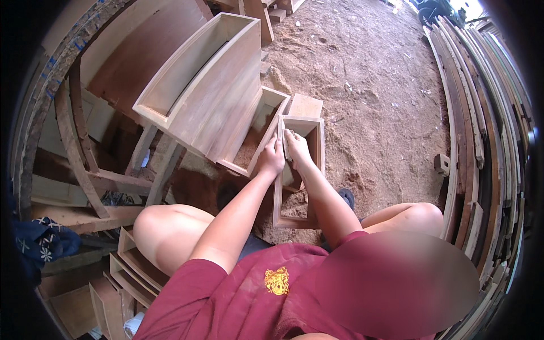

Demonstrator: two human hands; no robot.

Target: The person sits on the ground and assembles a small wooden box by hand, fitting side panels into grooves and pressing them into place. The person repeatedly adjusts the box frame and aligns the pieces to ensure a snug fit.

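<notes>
In front of me a narrow, open wooden box frame (298, 222) stands between my feet, with sawdust showing through its opening. My left hand (271, 157) is closed on the left side of this frame, where it meets a second open wooden box (272, 94). Inside the frame's far half, my right hand (297, 147) presses against the inner face of the same side. Its fingers are curled together; whatever they hold is too small and hidden to make out.
A large pale wooden cabinet piece (218, 105) leans at the left, by a rough timber support (113, 181). Long boards (467, 113) are stacked along the right. A small wood block (306, 105) lies beyond the frame on the sawdust-covered ground (368, 85). Wooden drawers (133, 272) sit by my left leg.
</notes>
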